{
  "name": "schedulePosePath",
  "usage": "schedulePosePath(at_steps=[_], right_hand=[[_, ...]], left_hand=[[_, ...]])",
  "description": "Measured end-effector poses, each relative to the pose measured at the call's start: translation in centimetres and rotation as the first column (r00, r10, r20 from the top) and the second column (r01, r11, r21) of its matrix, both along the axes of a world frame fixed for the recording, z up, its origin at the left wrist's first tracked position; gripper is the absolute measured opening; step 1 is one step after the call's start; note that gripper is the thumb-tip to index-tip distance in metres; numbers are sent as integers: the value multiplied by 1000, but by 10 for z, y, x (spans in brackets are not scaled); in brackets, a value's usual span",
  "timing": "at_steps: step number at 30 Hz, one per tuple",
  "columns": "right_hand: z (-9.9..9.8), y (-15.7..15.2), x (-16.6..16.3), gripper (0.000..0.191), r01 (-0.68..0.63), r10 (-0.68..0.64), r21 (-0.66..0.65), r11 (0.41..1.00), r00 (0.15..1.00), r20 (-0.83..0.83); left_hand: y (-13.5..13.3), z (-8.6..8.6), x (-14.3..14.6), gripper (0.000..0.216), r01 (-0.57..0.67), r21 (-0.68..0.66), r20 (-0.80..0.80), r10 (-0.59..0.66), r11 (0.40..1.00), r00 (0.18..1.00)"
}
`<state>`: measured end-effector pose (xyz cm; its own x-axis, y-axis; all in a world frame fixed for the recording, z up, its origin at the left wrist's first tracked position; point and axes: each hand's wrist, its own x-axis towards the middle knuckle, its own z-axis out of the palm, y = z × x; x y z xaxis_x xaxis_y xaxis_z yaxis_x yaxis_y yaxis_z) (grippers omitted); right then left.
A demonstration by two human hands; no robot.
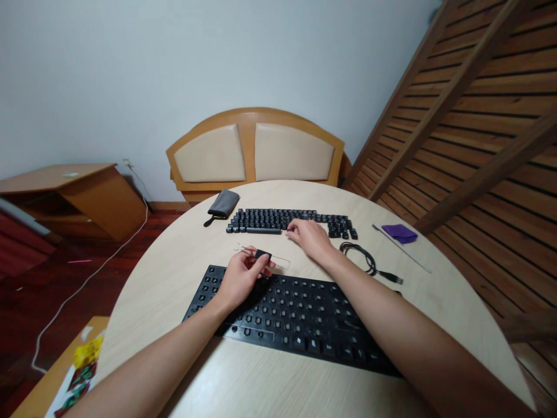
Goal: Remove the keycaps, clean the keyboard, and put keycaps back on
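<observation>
My left hand (pixel 243 276) is closed around a keycap puller (pixel 263 254) with a black grip and thin wire loops, held above the back edge of a black keyboard base (pixel 278 313). Most of that base shows bare switches, with several caps still on its front row. Behind it, loose black keycaps (pixel 272 217) lie in keyboard order, the long space bar (pixel 263 231) in front. My right hand (pixel 310 237) pinches a small black keycap (pixel 289 232) at the right end of the space bar. Whether this keycap rests on the table cannot be made out.
A dark pouch (pixel 224 203) lies at the back left of the round table (pixel 156 290). To the right are a coiled USB cable (pixel 369 261), a thin rod (pixel 402 248) and a folded purple cloth (pixel 400 233). A chair (pixel 248 151) stands behind the table.
</observation>
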<state>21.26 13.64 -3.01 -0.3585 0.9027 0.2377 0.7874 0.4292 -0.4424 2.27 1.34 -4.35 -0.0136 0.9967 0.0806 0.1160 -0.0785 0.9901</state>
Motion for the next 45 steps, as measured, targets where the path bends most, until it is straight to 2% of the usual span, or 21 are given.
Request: schedulePosePath(at_steps=[4, 8, 13, 17, 25, 31, 34, 38, 42, 45], right_hand=[[-15, 1, 0, 15, 0, 1, -19, 1000, 1000, 22], [-21, 4, -3, 17, -1, 1, -19, 1000, 1000, 30], [-23, 4, -11, 25, 46, -46, 5, 999, 998, 51], [-24, 3, -14, 24, 78, -79, 14, 997, 995, 66], [-21, 4, -15, 20, 65, -67, 25, 998, 995, 79], [-18, -1, -17, 22, 66, -68, 30, 997, 994, 81], [-9, -3, -16, 25, 71, -74, 34, 997, 993, 87], [20, -13, -7, 27, 42, -45, 26, 999, 993, 105], [54, -47, 11, 17, -56, 56, -4, 998, 992, 115], [65, -82, 25, 16, -114, 112, 32, 993, 992, 63]], left_hand=[[1, 0, 1, 44, -8, -4, -6, 8, 1000, 1000], [1, 0, 0, 44, -11, -2, -2, 11, 1000, 1000], [1, 0, 0, 44, -5, 9, -7, 5, 1000, 1000], [0, -1, 0, 44, 3, 19, -28, -2, 1000, 1000], [0, 0, 1, 46, 22, 48, -70, -19, 999, 997], [-6, 5, 5, 39, 96, 84, -130, -85, 992, 988], [-12, 9, 5, 34, 180, 146, -228, -144, 973, 963], [-19, 17, 0, 30, 350, 233, -323, -267, 907, 908], [-22, 20, -2, 24, 487, 327, -433, -330, 810, 839], [-24, 18, 0, 21, 529, 331, -494, -334, 781, 803]])
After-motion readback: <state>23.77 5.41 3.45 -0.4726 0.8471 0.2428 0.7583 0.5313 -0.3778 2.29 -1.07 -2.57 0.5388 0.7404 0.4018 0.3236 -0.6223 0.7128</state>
